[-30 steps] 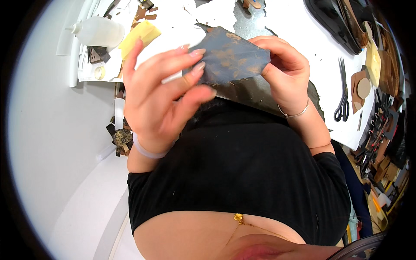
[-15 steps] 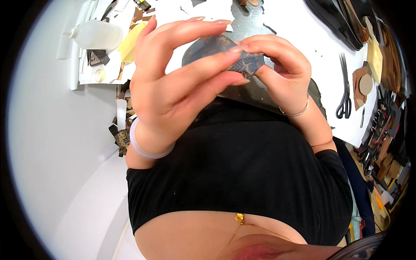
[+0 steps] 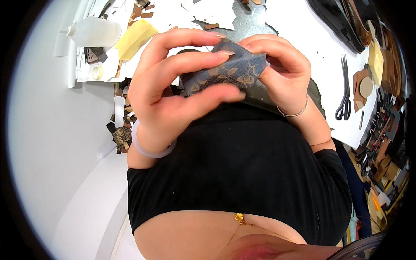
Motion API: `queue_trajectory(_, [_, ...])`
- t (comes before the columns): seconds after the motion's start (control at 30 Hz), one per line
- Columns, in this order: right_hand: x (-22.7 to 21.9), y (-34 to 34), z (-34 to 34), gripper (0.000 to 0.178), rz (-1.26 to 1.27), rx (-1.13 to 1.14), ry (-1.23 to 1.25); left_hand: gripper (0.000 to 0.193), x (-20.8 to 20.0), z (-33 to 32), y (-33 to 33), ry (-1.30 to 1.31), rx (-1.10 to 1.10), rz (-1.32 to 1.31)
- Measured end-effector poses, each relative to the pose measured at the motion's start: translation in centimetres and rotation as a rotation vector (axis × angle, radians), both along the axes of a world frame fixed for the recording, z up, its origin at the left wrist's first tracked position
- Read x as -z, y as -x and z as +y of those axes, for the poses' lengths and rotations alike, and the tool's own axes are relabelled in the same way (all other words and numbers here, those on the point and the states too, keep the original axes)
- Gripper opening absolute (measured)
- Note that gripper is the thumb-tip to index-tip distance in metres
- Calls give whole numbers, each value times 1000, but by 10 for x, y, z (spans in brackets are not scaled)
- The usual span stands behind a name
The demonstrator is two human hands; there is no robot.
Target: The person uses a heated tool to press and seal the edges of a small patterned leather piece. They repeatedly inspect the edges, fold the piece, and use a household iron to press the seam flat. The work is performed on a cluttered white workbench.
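Note:
Between my hands is a thin, flexible blue-grey piece with a gold floral pattern (image 3: 236, 73), held up over the near side of the work table. At its right end, my right hand (image 3: 284, 65) pinches the edge between thumb and bent fingers. My left hand (image 3: 167, 80) curls over the left part, fingertips on its upper face and thumb along the near side; the thumb is slightly blurred. Beneath the piece lies a dark slab (image 3: 260, 96) at the table's near edge. Part of the piece's left end is hidden by my left fingers.
On the left stand a translucent bottle (image 3: 97, 32), a yellow sponge-like block (image 3: 138, 39) and a tape roll (image 3: 97, 73). To the right are black scissors (image 3: 343, 104), a round beige disc (image 3: 365, 85) and a black shoe (image 3: 331, 24). Scraps (image 3: 122, 136) gather below the table's left edge.
The piece has turned so that more of its gold floral face shows. My left hand has rolled lower, its fingers closing in around the piece. My right hand keeps its pinch.

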State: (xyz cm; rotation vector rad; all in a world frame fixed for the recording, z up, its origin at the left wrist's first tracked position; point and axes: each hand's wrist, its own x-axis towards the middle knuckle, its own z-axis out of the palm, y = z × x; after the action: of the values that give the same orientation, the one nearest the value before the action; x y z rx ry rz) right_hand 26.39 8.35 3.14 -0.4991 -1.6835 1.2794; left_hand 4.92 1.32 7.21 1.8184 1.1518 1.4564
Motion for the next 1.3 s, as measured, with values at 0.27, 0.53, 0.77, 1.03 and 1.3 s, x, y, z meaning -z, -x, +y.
queue_trajectory(0.27, [-2, -1, 4, 29, -43, -15, -70, 22, -10, 4, 12, 194, 104, -72])
queue_trajectory(0.53, [-3, -3, 6, 31, 3, -17, -20, 54, -5, 4, 9, 91, 73, -1])
queue_trajectory(0.77, [-2, -10, 19, 30, -54, -109, -88, 80, -2, 6, 10, 371, 173, -287])
queue_trajectory(1.03, [15, 7, 41, 29, -115, -350, 260, 46, 10, -1, 24, 740, 63, -539])
queue_trajectory(1.3, [23, 14, 42, 30, -143, -431, 297, 24, 13, -23, 43, 956, 51, -575])
